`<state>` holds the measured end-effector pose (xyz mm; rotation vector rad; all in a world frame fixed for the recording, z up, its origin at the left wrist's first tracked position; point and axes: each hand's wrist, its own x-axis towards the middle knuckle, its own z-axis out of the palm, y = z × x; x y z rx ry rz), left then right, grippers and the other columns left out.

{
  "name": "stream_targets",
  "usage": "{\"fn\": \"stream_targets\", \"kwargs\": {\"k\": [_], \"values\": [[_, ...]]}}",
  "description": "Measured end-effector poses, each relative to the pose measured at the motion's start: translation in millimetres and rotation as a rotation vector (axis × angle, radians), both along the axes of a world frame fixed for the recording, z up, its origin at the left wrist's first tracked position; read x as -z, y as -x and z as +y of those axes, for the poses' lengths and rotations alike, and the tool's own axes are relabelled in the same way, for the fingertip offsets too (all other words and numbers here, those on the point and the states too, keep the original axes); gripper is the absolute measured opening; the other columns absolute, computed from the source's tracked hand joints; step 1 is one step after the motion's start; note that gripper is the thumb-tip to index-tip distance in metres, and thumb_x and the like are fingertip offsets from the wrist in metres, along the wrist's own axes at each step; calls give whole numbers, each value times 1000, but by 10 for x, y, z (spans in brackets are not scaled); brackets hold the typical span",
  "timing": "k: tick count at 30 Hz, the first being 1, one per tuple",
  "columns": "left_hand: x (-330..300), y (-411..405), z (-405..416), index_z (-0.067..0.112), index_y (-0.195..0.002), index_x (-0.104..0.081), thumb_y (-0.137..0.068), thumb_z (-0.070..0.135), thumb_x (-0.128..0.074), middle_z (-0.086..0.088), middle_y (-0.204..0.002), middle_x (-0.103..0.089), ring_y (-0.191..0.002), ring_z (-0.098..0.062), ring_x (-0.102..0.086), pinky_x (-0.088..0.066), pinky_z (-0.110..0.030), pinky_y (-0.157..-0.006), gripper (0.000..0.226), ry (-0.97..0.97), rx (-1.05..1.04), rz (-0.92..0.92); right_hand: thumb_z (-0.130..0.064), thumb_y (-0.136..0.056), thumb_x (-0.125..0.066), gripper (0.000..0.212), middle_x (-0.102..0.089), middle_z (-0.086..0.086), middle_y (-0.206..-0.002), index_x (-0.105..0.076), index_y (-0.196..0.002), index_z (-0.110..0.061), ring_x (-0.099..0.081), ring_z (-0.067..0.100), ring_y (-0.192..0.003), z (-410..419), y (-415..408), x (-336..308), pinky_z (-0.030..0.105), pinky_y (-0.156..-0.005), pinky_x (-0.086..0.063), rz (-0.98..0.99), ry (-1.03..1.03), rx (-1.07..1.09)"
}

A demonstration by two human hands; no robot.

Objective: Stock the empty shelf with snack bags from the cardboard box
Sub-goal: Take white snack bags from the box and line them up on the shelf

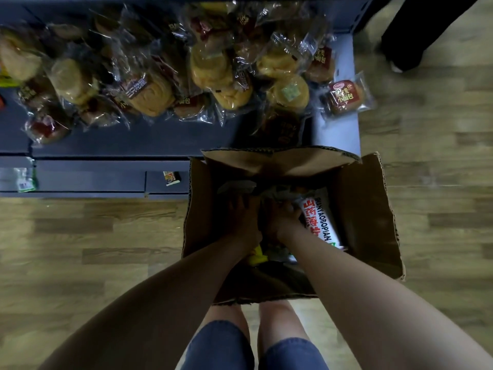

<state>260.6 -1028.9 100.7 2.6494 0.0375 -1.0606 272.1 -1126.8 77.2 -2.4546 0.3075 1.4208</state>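
Observation:
Both my hands reach down into the open cardboard box (368, 209) on the floor. My left hand (241, 217) and my right hand (282, 218) lie side by side, fingers curled around crinkled clear snack bags (237, 186) deep inside. A white pack with red lettering (318, 217) leans against the box's right inner wall, just right of my right hand. Something yellow (257, 256) shows under my wrists. The dark shelf (128, 141) ahead holds several clear bags of buns (213, 70).
A single red-labelled bun bag (345, 96) lies at the shelf's right end. Small packets (170, 178) sit on the lower shelf edge. A person's dark trouser leg (416, 33) stands at the top right. Wooden floor (80, 249) surrounds the box.

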Motion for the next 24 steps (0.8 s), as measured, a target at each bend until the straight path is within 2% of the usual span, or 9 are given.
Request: {"fn": "stream_targets", "kwargs": {"k": [6, 9, 11, 12, 15, 19, 21, 24], "values": [[-46, 9, -5, 17, -145, -21, -86, 26, -59, -13, -153, -10, -139, -39, -11, -13, -46, -114, 71, 5, -15, -59, -34, -93, -42, 60, -19, 6, -155, -18, -148, -26, -7, 35, -143, -63, -49, -127, 57, -110, -10, -30, -15, -83], [-25, -12, -2, 21, -143, -28, -85, 24, -59, -11, -153, -12, -139, -39, -12, -13, -48, -116, 66, 38, -22, -61, -38, -95, -42, 61, -17, 5, -157, -17, -149, -28, -3, 31, -145, -72, -77, -189, 55, -112, -9, -10, -36, -22], [-40, -29, -1, 22, -143, -27, -86, 23, -58, -10, -155, -10, -141, -38, -8, -9, -47, -117, 65, 51, -45, -56, -43, -94, -44, 59, -21, 8, -156, -24, -148, -30, -12, 30, -145, -121, -25, -202, 51, -113, -15, -62, -80, 58], [-56, -33, -6, 22, -144, -26, -86, 22, -57, -10, -155, -9, -142, -38, -5, -7, -46, -116, 66, 52, -56, -42, -46, -92, -46, 58, -25, 10, -154, -29, -146, -31, -22, 31, -142, -146, 9, -210, 48, -114, -23, -102, -107, 115], [-113, -49, -13, 23, -144, -25, -85, 18, -55, -8, -155, -9, -143, -36, -3, -5, -48, -117, 66, 98, -96, -21, -49, -87, -53, 57, -44, 11, -143, -42, -139, -28, -48, 33, -125, -172, 69, -254, 43, -100, -44, -174, -182, 243], [-250, -62, 0, 24, -147, -23, -84, 15, -56, -7, -156, -11, -144, -31, -5, -7, -39, -116, 71, 177, -166, -31, -46, -89, -52, 49, -52, 12, -136, -48, -134, -25, -52, 32, -120, -171, 37, -362, 34, -94, -44, -193, -195, 262], [-392, -83, 26, 24, -148, -22, -86, 16, -58, -6, -155, -14, -143, -27, -10, -12, -34, -115, 72, 236, -213, -65, -44, -92, -47, 46, -52, 11, -136, -51, -133, -23, -50, 31, -122, -160, 37, -418, 33, -97, -41, -233, -206, 271], [-619, -136, 91, 31, -146, -24, -85, 25, -60, -3, -153, -19, -140, -29, -19, -26, -38, -110, 70, 310, -212, -100, -37, -93, -47, 40, -56, 13, -131, -57, -124, -15, -52, 30, -120, -145, 22, -512, 35, -101, -41, -254, -276, 371]]}}
